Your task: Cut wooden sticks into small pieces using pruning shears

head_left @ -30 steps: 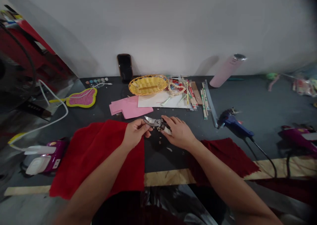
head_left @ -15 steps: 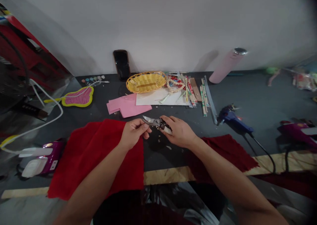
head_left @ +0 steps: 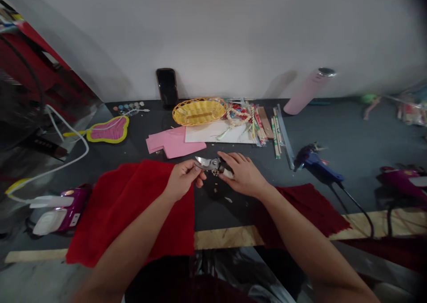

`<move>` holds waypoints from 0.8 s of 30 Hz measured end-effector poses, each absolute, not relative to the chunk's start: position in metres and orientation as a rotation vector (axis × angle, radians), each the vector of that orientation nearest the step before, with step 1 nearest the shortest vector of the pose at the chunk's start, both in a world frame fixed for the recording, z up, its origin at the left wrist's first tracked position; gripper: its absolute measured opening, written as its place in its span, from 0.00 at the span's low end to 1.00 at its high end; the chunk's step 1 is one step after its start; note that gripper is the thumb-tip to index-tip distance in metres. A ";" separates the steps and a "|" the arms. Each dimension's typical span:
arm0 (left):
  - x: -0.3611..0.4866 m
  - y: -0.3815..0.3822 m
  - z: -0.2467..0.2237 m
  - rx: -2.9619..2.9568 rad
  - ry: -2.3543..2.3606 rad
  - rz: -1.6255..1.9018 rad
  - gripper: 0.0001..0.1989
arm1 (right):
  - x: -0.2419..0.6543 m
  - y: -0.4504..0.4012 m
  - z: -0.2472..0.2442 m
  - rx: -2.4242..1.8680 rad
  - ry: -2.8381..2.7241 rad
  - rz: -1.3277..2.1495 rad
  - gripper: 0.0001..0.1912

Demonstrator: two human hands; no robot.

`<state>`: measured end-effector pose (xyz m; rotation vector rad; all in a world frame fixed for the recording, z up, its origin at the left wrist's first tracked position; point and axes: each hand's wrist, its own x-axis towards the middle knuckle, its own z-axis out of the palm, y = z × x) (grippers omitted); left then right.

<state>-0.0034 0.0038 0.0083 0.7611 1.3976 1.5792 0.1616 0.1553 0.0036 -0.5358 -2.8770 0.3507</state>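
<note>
My right hand (head_left: pixel 246 175) is wrapped around the handles of a pair of pruning shears (head_left: pixel 214 164), whose blades point left. Just at the blade tips, my left hand (head_left: pixel 184 177) is closed in a pinch; whatever sits between its fingers is too small to make out. Small pale cut bits (head_left: pixel 215 185) lie scattered on the dark table below the shears. Under my left wrist a red cloth (head_left: pixel 133 205) is spread, and a darker red cloth (head_left: pixel 310 207) lies beneath my right forearm.
A yellow woven basket (head_left: pixel 199 112) rests behind my hands, beside pink sheets (head_left: pixel 176 144) and wrapped sticks (head_left: pixel 276 134). A phone (head_left: pixel 167 87) and a pink bottle (head_left: pixel 308 92) stand by the wall. At right lies a blue glue gun (head_left: pixel 315 163); a purple device (head_left: pixel 68 209) is at left.
The shears' blades look a little wider apart than before. Both hands keep nearly the same place, and the whole view has shifted slightly.
</note>
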 end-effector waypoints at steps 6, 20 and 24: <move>-0.007 0.007 0.006 0.572 1.368 1.612 0.12 | 0.166 0.184 -0.004 -0.925 -2.775 0.373 0.34; -0.006 0.007 0.012 0.547 1.367 1.602 0.13 | 0.163 0.185 -0.006 -1.093 -2.588 0.447 0.32; -0.006 0.009 0.013 0.562 1.360 1.624 0.12 | 0.166 0.191 -0.007 -1.196 -2.649 0.261 0.35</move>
